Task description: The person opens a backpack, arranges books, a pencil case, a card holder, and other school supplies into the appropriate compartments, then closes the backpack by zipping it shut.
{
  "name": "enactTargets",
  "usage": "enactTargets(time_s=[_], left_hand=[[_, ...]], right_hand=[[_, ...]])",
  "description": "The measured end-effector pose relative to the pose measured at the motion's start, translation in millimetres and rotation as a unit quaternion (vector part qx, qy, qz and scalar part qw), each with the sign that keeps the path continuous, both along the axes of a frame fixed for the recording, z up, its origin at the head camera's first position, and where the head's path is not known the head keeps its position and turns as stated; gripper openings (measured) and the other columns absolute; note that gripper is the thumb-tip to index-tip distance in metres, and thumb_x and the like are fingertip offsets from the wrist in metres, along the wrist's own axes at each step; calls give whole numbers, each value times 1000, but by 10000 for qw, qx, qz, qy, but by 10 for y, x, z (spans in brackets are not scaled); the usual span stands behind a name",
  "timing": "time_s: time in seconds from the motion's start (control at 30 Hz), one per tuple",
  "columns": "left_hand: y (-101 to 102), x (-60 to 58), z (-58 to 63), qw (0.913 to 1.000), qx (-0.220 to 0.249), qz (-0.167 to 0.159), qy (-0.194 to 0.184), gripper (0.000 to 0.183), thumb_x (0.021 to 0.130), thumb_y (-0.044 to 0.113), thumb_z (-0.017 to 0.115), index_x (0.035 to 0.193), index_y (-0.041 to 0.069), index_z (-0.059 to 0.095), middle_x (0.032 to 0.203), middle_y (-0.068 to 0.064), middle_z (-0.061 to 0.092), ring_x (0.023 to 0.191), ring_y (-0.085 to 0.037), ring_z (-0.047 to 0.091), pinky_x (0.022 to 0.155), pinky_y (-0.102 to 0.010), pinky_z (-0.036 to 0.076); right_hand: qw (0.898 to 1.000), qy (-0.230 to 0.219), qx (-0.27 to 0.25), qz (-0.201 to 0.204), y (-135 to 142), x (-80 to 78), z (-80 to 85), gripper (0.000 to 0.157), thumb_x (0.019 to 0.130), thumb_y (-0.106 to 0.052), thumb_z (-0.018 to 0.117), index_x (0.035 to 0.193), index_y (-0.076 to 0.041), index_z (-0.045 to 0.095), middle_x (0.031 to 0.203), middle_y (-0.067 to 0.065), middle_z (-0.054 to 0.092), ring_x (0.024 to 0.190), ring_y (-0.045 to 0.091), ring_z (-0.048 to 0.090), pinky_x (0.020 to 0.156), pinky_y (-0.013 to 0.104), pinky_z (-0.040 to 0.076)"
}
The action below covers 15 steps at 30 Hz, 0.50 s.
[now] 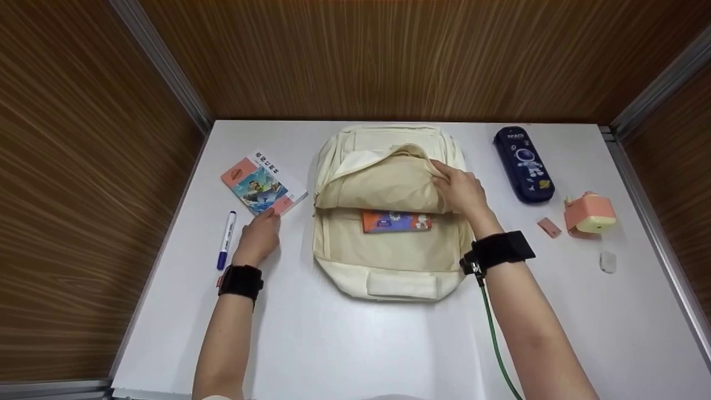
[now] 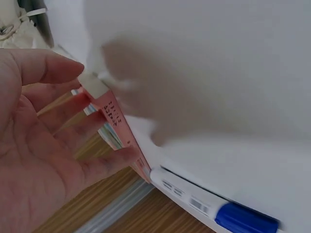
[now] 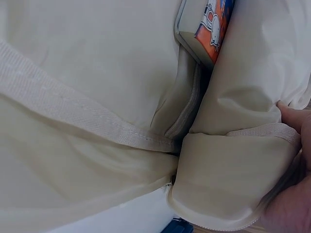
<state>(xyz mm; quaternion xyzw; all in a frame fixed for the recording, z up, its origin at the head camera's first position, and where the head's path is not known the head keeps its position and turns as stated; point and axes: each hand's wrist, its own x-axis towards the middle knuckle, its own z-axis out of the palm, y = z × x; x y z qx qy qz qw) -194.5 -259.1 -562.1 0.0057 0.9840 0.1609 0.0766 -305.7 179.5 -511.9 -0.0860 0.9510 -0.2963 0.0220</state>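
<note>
A cream backpack [image 1: 411, 283] lies unzipped on the white table, its front flap [image 1: 383, 186] folded up. My right hand [image 1: 464, 191] pinches the flap's edge at the right side. Inside the main compartment sits an orange and purple book [image 1: 397, 221], partly covered by the flap; its corner also shows in the right wrist view. To the left of the bag lies a paperback with a pink and sea-picture cover [image 1: 261, 189]. My left hand [image 1: 258, 236] is at its near edge, fingers extended against the pink spine [image 2: 121, 124] and thumb close to the corner.
A capped blue marker [image 1: 226, 240] lies left of my left hand. On the right are a navy astronaut pencil case [image 1: 525, 164], a pink pencil sharpener [image 1: 590, 214], a small pink eraser-like block [image 1: 549, 228] and a small white piece [image 1: 607, 261]. Wood-grain panels surround the table.
</note>
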Motion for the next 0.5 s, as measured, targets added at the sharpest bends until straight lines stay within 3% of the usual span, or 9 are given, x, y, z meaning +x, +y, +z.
enactTargets(time_s=[0.07, 0.2, 0.3, 0.4, 0.5], left_hand=[[-40, 80, 23, 9998, 142, 71, -120, 40, 96, -3, 45, 135, -6, 54, 149, -22, 41, 133, -43, 40, 98, -70, 32], [-106, 194, 93, 9986, 437, 92, -272, 35, 95, -5, 47, 127, -6, 61, 143, -21, 48, 129, -42, 46, 104, -59, 35], [-142, 237, 103, 9991, 410, 131, -55, 28, 93, -7, 51, 116, -6, 68, 127, -22, 59, 117, -40, 56, 97, -51, 44], [-142, 257, 39, 9973, 115, 515, 510, 19, 92, -1, 58, 107, -7, 69, 109, -24, 61, 100, -42, 60, 82, -54, 49], [-109, 254, -52, 9862, -96, 1291, 1029, 30, 94, 15, 64, 109, -11, 64, 106, -29, 56, 94, -46, 60, 73, -59, 50]], right_hand=[[10000, -19, 15, 8, -1, 1, 4, 47, 99, -37, 57, 145, -35, 48, 138, 22, 53, 112, 50, 55, 83, 61, 44], [10000, -29, 36, 22, 6, -5, 3, 48, 100, -37, 56, 146, -35, 47, 138, 22, 52, 113, 50, 54, 84, 62, 44], [10000, -18, 31, 1, 11, -2, -4, 48, 99, -37, 57, 146, -35, 47, 138, 22, 52, 114, 50, 54, 85, 62, 43], [10000, -26, 30, -27, 9, -2, -15, 47, 99, -37, 57, 145, -35, 48, 138, 22, 52, 114, 51, 54, 85, 62, 43], [10000, -38, 20, -31, 3, -7, -23, 47, 99, -37, 57, 145, -36, 48, 138, 21, 52, 114, 50, 54, 85, 62, 43]])
